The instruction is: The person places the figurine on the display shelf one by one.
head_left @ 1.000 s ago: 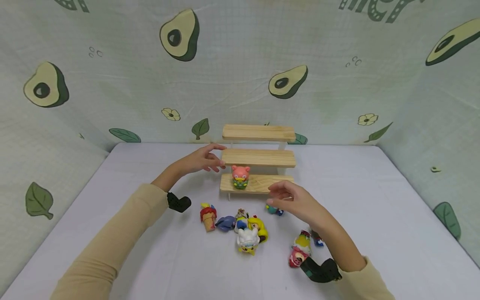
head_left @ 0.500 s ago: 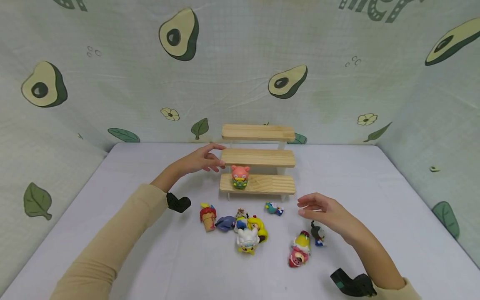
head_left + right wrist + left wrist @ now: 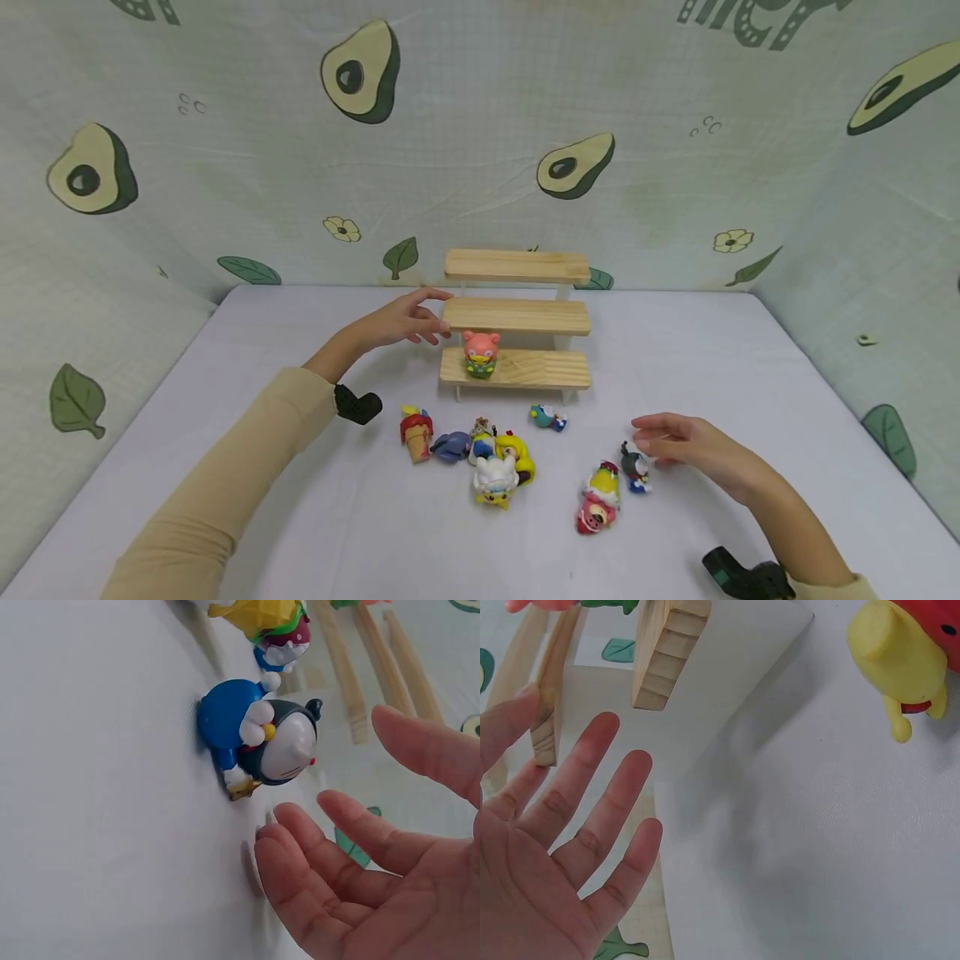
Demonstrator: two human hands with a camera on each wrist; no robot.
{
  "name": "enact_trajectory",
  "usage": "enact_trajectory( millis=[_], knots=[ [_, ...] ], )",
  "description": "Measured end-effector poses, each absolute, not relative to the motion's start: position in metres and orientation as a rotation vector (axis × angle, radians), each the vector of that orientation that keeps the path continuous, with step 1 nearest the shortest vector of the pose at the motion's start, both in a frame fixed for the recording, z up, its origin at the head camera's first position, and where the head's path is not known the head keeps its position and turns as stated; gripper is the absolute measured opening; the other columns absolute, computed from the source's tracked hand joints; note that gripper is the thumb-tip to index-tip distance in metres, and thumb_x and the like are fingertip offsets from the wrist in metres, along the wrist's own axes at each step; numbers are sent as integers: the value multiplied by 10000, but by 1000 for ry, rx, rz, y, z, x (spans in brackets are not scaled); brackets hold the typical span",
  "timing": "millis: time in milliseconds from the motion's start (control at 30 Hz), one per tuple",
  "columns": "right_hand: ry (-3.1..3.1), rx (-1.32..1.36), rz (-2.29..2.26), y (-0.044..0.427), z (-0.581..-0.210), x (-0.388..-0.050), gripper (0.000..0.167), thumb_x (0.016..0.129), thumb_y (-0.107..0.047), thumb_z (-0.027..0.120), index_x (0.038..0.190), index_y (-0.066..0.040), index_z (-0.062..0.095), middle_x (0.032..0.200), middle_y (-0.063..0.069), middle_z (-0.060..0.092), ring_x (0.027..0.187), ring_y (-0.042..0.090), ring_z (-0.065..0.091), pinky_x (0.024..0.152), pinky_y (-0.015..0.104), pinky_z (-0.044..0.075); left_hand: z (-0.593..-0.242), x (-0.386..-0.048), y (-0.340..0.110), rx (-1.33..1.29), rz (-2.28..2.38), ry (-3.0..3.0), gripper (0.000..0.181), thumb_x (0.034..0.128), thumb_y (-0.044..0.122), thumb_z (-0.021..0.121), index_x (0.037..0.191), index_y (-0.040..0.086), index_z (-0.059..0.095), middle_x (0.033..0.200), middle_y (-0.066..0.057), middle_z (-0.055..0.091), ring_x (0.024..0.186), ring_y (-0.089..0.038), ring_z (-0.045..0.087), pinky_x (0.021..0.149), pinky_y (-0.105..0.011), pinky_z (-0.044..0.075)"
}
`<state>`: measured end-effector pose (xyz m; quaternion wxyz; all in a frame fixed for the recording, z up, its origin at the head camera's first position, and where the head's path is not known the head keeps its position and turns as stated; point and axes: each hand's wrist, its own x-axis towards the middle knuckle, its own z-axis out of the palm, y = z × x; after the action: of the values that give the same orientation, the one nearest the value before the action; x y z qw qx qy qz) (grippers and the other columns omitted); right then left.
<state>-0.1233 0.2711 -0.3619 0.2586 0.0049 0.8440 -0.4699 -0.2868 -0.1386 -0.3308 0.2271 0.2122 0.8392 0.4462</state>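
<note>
My left hand [image 3: 408, 319] is at the left end of the three-tier wooden display stand [image 3: 517, 317]. Its thumb and index finger pinch the end of the middle shelf [image 3: 547, 724], while the other fingers spread away from the wood. On the bottom shelf stands a pink-headed figurine [image 3: 481, 354] with a green lower body. My right hand [image 3: 705, 450] is above the table at the right, palm inward, holding nothing. Close to its fingertips lies a blue figurine with a dark hood and white face [image 3: 259, 735]; a small gap shows between them.
Several figurines lie in front of the stand: an ice-cream-cone one [image 3: 417, 435], a blue-grey one [image 3: 452, 447], a yellow one [image 3: 517, 454] and a white one [image 3: 495, 479]. A teal one [image 3: 548, 417] lies nearer the stand, a pink-and-yellow pair [image 3: 599, 498] at right.
My right hand has moved from in front of the bottom shelf rightward and toward me, down beside the dark-hooded figurine. The left hand has kept its place on the stand.
</note>
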Motion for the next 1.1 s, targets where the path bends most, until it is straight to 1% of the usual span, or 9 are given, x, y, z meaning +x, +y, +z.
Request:
enact_trajectory(
  millis=[133,233,267,400,500,667,867,1100],
  knots=[
    [2232,8,-1272,278,-368,-122,573,903,-292,596,1317,73,440,1234,155,587,920,144,575,768,289,489,-332,-288,-138,594,1228,2310,574,929,272,566,1420,152,295,1140,-184,646,977,-309,638,864,-461,458],
    [2213,10,-1251,279,-371,-121,564,882,-293,626,1293,62,475,1127,99,633,875,152,566,737,286,484,-332,-288,-138,594,1229,2310,571,927,274,569,1417,159,300,1137,-181,648,972,-303,641,856,-447,462],
    [2215,4,-1244,279,-372,-121,555,875,-293,635,1280,57,491,1083,77,640,860,154,560,727,283,480,-332,-288,-138,591,1230,2308,570,926,273,569,1416,163,301,1138,-181,648,971,-302,641,863,-458,460],
    [2232,-11,-1219,277,-374,-118,528,857,-301,660,1242,40,537,962,37,622,850,152,544,718,267,474,-333,-289,-139,591,1223,2312,571,927,284,568,1417,170,298,1138,-173,650,957,-269,647,863,-449,463],
    [2245,-4,-1206,275,-376,-117,517,850,-318,668,1223,24,559,941,31,613,851,152,534,717,265,468,-333,-289,-140,590,1212,2317,578,926,293,569,1419,172,293,1142,-167,650,954,-251,648,866,-445,465],
    [2244,-14,-1209,276,-377,-118,478,858,-308,660,1196,19,578,926,22,607,835,147,520,704,272,454,-333,-289,-140,582,1214,2316,581,926,292,569,1421,172,290,1145,-166,649,957,-252,647,897,-497,449],
    [2256,-59,-1214,277,-379,-118,450,869,-289,648,1182,27,580,916,25,595,829,143,511,697,264,446,-333,-288,-140,575,1219,2319,568,926,281,568,1416,188,295,1135,-152,656,947,-243,650,890,-487,454],
    [2275,-54,-1208,278,-379,-116,423,864,-287,652,1154,15,591,888,22,579,804,127,506,681,251,440,-332,-288,-139,584,1223,2307,580,925,287,571,1421,174,291,1142,-167,649,990,-308,636,873,-459,461]
  ],
)
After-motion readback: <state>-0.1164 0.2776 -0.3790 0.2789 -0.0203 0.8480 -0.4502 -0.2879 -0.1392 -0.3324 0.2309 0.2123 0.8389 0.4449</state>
